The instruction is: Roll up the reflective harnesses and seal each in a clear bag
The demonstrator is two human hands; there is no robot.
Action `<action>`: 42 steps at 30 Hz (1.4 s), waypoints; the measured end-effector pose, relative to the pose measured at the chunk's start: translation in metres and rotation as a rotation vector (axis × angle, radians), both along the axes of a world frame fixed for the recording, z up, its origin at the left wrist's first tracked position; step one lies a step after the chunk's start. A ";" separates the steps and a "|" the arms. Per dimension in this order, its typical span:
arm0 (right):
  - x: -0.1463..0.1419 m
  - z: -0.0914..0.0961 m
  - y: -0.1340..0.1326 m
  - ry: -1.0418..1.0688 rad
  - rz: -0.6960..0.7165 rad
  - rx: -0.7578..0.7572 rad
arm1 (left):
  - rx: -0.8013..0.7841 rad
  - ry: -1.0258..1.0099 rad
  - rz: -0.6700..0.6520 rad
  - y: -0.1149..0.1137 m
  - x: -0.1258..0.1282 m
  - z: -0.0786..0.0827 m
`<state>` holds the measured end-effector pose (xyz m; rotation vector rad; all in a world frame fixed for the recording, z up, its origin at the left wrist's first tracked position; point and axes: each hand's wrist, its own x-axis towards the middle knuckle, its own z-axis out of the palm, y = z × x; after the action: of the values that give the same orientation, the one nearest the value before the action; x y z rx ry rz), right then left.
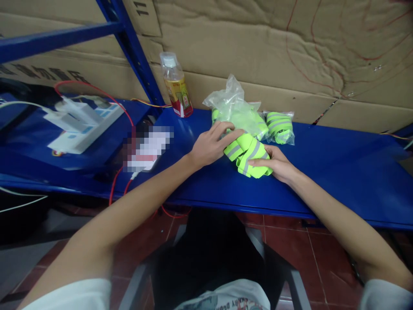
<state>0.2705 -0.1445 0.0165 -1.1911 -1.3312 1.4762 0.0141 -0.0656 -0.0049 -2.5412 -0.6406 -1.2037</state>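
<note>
A bundle of neon-yellow reflective bands (250, 156) with grey stripes lies on the blue shelf (338, 172). My left hand (211, 144) curls over the bundle's left end, fingers pressed on it. My right hand (277, 163) grips the bundle's right side, thumb on top. Just behind, a clear plastic bag (235, 107) holds more yellow bands, its open mouth crumpled upward. A smaller sealed bag of bands (280, 127) lies to its right.
A plastic drink bottle (177, 86) stands at the back by the blue upright post (135, 51). A white power strip with chargers (80, 122) and red wire (116, 189) sit on the left. A cardboard wall (274, 47) backs the shelf.
</note>
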 end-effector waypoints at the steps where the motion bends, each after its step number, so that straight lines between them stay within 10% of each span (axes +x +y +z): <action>1: 0.000 0.001 0.000 0.005 -0.020 -0.004 | 0.001 -0.029 -0.032 0.000 0.001 0.000; 20: -0.010 -0.005 0.000 0.089 -0.198 0.136 | -0.175 -0.249 0.009 -0.017 0.010 0.005; 42: -0.013 -0.010 -0.004 -0.016 -0.246 0.231 | -0.017 -0.171 0.015 -0.022 0.015 -0.005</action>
<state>0.2571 -0.1484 0.0068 -1.1703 -1.2766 1.1090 0.0289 -0.0872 -0.0095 -2.4610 -0.7087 -1.4270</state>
